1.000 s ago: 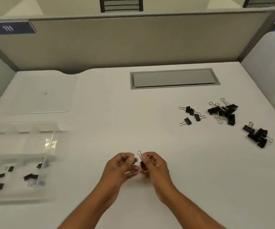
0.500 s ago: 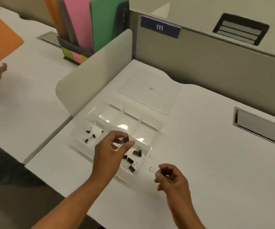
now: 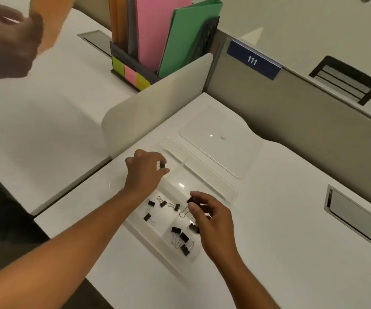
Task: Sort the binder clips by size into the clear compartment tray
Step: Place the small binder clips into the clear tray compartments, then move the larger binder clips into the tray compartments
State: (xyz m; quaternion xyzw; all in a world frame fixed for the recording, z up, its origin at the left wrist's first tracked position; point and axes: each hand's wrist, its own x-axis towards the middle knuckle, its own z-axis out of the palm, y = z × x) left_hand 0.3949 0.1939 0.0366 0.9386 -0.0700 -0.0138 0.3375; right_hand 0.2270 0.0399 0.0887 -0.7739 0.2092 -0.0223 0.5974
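Observation:
A clear compartment tray (image 3: 229, 190) lies on the white desk. My left hand (image 3: 145, 172) hovers over the tray's left side and pinches a small black binder clip (image 3: 162, 165) at its fingertips. My right hand (image 3: 211, 216) is over the tray's near right part and pinches a black binder clip (image 3: 190, 200) whose wire handle hangs down. Several small clips (image 3: 151, 204) lie in one near compartment. Several bigger clips (image 3: 181, 238) lie in the compartment to its right.
The tray's clear lid (image 3: 221, 139) lies behind it. A low white divider (image 3: 155, 108) separates this desk from the neighbouring one, where a file holder with coloured folders (image 3: 157, 41) stands. Another person's hand (image 3: 6, 36) is at the top left. A grey cable hatch (image 3: 358, 215) sits at the right.
The view has swung left and closer to the tray. My right hand has carried its clip from the bare desk to above the tray. My left hand has moved to the tray's far left.

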